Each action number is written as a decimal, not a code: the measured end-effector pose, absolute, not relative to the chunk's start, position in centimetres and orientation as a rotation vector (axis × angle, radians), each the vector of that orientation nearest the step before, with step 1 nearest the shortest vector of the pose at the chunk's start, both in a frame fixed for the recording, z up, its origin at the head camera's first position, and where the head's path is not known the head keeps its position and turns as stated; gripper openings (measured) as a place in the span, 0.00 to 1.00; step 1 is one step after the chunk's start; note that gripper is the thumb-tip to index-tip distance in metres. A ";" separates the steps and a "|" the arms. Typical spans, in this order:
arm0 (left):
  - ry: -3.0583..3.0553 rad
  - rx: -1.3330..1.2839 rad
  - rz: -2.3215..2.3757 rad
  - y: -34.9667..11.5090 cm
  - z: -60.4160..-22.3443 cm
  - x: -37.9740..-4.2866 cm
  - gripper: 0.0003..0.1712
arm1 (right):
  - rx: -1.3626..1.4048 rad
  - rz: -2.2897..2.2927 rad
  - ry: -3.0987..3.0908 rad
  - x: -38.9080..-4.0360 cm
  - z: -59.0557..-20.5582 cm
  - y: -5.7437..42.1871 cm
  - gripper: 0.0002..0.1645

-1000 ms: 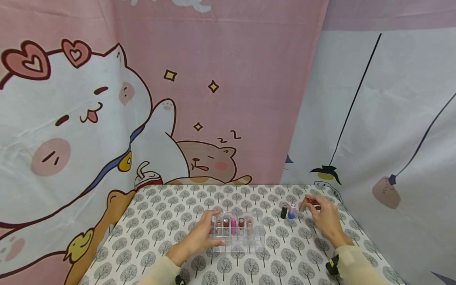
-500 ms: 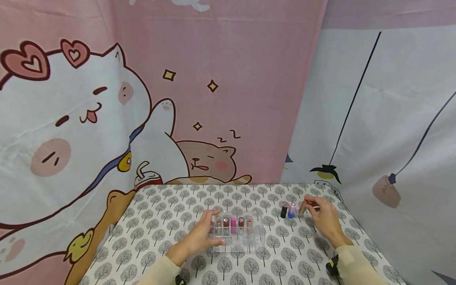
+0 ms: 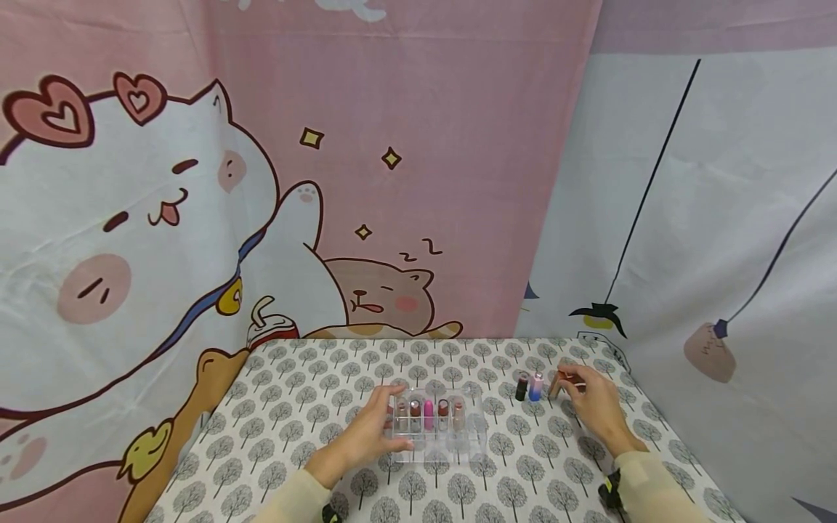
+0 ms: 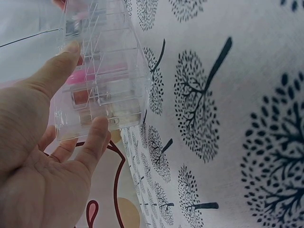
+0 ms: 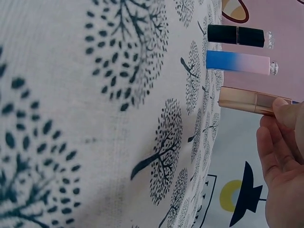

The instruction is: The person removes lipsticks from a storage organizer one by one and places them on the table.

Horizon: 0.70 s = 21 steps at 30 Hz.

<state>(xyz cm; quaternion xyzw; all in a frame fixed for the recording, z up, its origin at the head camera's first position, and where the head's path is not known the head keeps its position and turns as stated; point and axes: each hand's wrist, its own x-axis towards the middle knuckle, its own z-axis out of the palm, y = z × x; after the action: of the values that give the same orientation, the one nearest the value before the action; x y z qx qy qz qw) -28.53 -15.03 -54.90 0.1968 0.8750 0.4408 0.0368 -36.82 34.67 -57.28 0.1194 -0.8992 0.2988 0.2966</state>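
My left hand (image 3: 369, 427) grips the left end of a clear plastic lipstick organizer (image 3: 472, 443), thumb at its front and fingers round the side. Several lipsticks stand in the organizer's back row, among them a bright pink lipstick (image 3: 428, 415) in the middle. Over at the right, my right hand (image 3: 598, 403) pinches the top of a rose-gold lipstick tube (image 5: 238, 99) between thumb and fingers. The tube leans slightly, its lower end close to the tablecloth. Just left of it stand a blue-to-pink lipstick tube (image 5: 237, 62) and a black lipstick tube (image 5: 236, 36), both upright.
A white tablecloth with grey trees (image 3: 294, 407) covers the table. Behind it hangs a pink cartoon-cat cloth (image 3: 484, 181), and a pale cloth (image 3: 771, 218) closes off the right side.
My right hand has come down slightly with the rose-gold tube, which now sits a bit lower beside the other two tubes. The left hand and the organizer have stayed put.
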 end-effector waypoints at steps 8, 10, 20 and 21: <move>2.689 0.611 1.356 -15.1 -55.1 -28.7 0.66 | 0.324 0.789 -2.417 -36.6 -57.3 34.2 0.21; 2.692 0.614 1.351 -15.1 -55.1 -28.7 0.66 | 0.326 0.786 -2.423 -36.5 -57.3 34.1 0.20; 2.697 0.618 1.339 -15.1 -55.0 -28.6 0.65 | 0.340 0.788 -2.434 -36.7 -57.4 34.0 0.20; 2.696 0.617 1.339 -15.1 -55.0 -28.6 0.65 | 0.336 0.793 -2.438 -36.7 -57.4 34.0 0.20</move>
<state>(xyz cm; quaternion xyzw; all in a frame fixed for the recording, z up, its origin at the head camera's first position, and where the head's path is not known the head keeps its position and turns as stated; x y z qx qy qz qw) -28.62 -15.07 -55.05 0.2008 0.8768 0.4356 0.0344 -36.68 33.98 -57.43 0.1250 -0.9067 0.2949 0.2743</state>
